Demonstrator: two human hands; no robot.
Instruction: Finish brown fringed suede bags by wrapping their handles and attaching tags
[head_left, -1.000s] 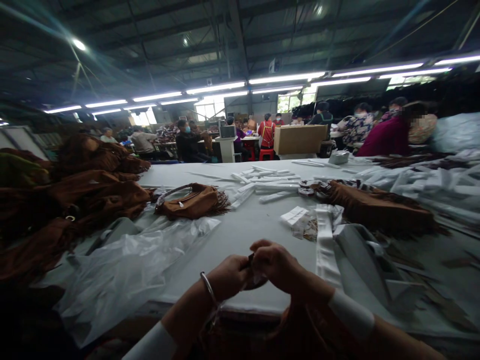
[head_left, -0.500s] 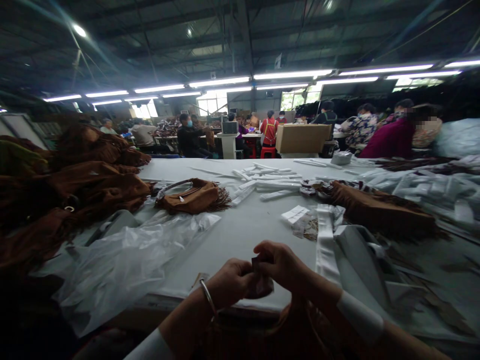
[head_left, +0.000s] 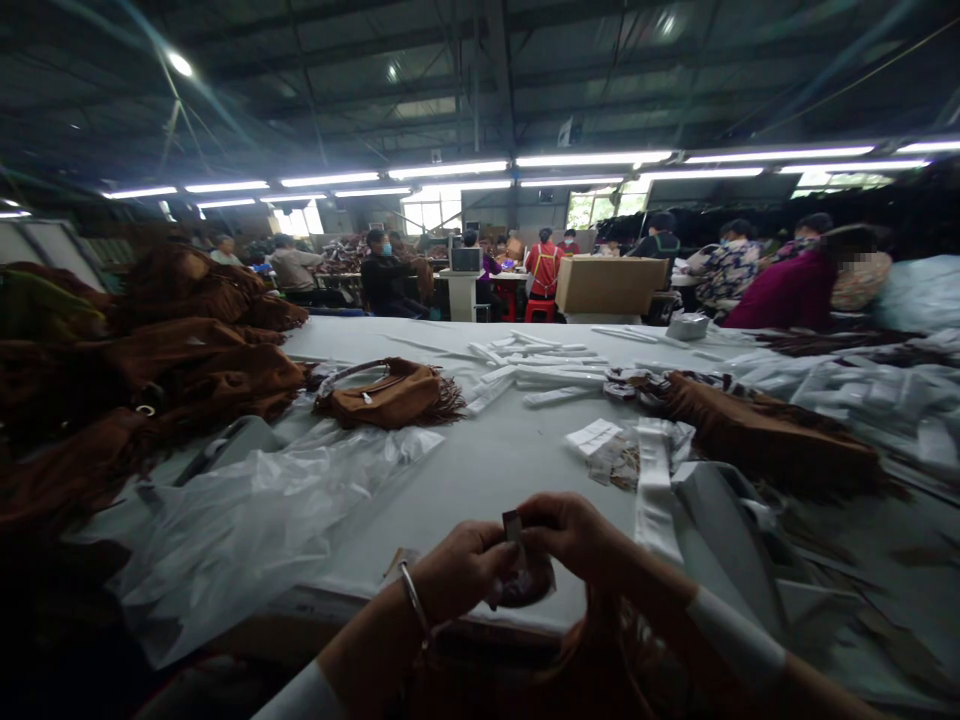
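Note:
At the near edge of the table my left hand (head_left: 466, 568), with a metal bangle at its wrist, pinches a dark brown strap (head_left: 512, 526). My right hand (head_left: 571, 535) is closed on the same strap from the other side, fingertips close to the left ones. One short flat end sticks up between the fingers. Below them hangs a darker, shiny loop, partly hidden by the hands. Beneath my hands a brown suede bag (head_left: 589, 645) lies in shadow against the table edge, only partly visible.
A fringed brown bag (head_left: 390, 392) sits ahead, with clear plastic bags (head_left: 247, 520) to its left. Brown bags (head_left: 187, 370) are heaped far left. White wrapped strips (head_left: 540, 365), another fringed bag (head_left: 772, 430) and a grey bin (head_left: 727, 520) lie right. Co-workers sit beyond the table.
My hands have dropped slightly in view, and the strap's flat end now shows upright between the fingers. The right fingers have shifted a little, uncovering more of it.

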